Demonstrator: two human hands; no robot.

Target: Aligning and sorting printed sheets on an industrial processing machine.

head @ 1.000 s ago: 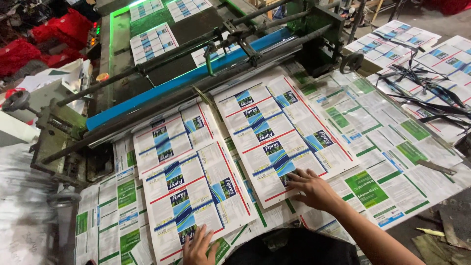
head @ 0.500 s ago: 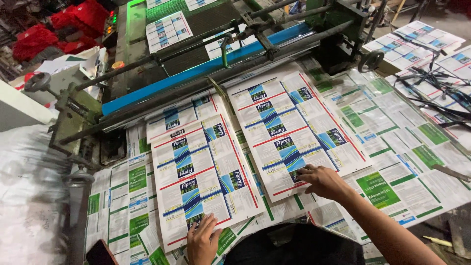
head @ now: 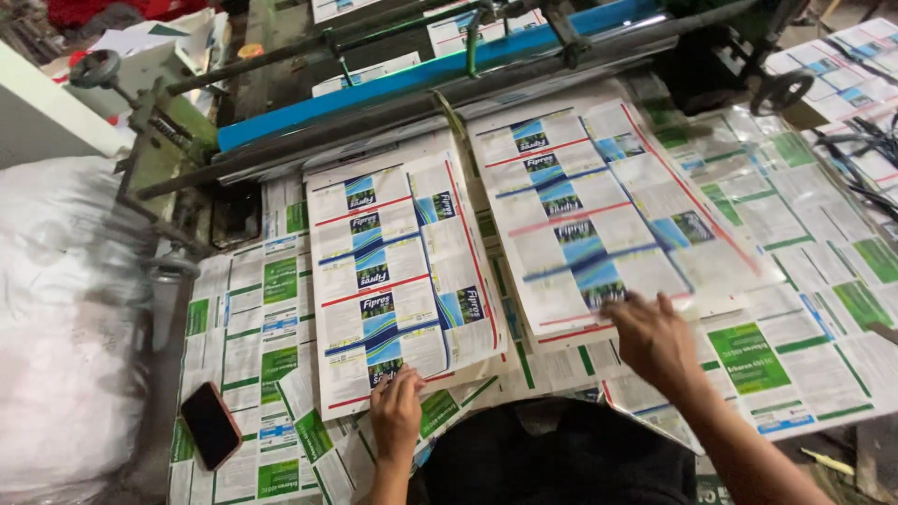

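I see the left hand [head: 397,411] lying flat, fingers together and extended, with the fingertips resting on the near edge of the left sheet stack [head: 398,281]. It grips nothing; the palm is open against the paper. This stack of blue, white and red printed sheets extends away from the hand, up to the machine.

I see the right hand [head: 655,341] spread palm-down, fingers apart, pressing on the near edge of the right sheet stack [head: 599,215]. The fingertips are motion-blurred, so I cannot tell whether any sheet is pinched. This stack bears the same print and lies beyond the hand, tilted slightly to the right.

The two stacks lie side by side, their inner edges close together, between the two hands and the blue bar [head: 440,70] of the machine, which runs across the far side of both stacks.

Beneath and around both hands, green-printed sheets [head: 748,360] cover the tabletop [head: 893,449]. Left of the left hand, a dark phone [head: 210,425] with a reddish edge lies on these green sheets, well apart from the hand. Further left stands a white bag [head: 65,327]. Far beyond the left hand, a small handwheel [head: 95,68] sits on the machine frame.
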